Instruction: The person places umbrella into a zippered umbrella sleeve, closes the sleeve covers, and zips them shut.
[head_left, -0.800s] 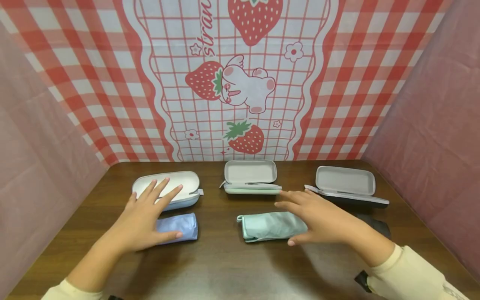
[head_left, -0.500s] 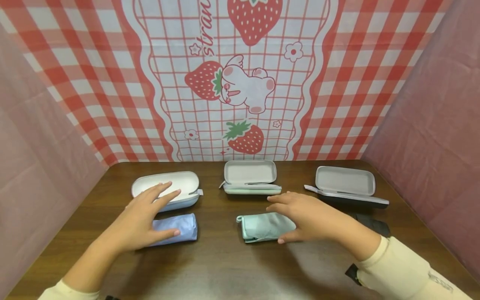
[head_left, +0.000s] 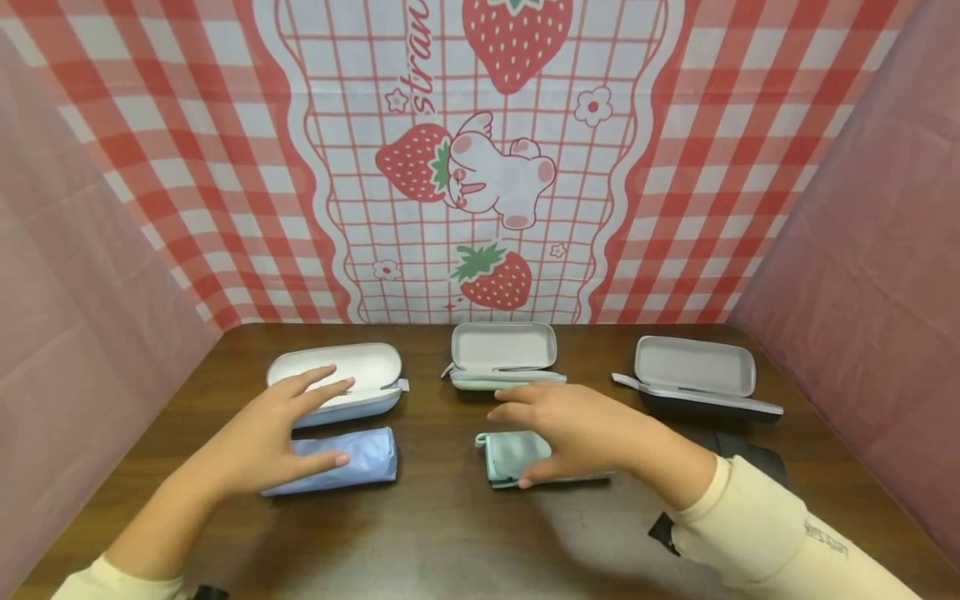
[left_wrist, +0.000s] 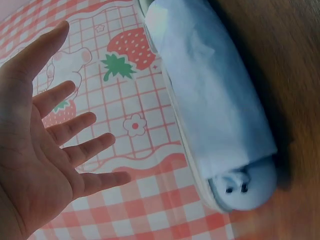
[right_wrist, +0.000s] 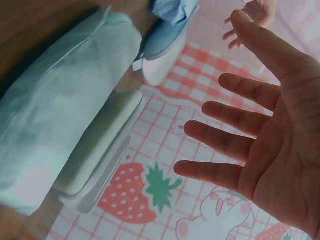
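My left hand (head_left: 258,433) hovers with fingers spread over the left end of a rolled blue fabric bundle (head_left: 363,457). Its palm holds nothing in the left wrist view, where the blue bundle (left_wrist: 205,90) lies in front of a blue case. Fingers also apart, my right hand (head_left: 577,429) is above a rolled mint fabric bundle (head_left: 506,450) with a small loop at its left end, hiding part of it. The right wrist view shows that palm bare beside the mint bundle (right_wrist: 60,110). Farther right lies a black bundle (head_left: 753,457), partly behind my right forearm.
Behind the bundles, three unzipped cases stand with lids raised: a blue one (head_left: 375,367) at left, a mint one (head_left: 504,346) in the middle and a black one (head_left: 696,367) at right. A strawberry-print cloth (head_left: 495,200) hangs behind the brown table (head_left: 420,533).
My right hand has moved left over the mint bundle, uncovering more of the black one. My left hand has drifted slightly left and down. The bundles and cases keep their places.
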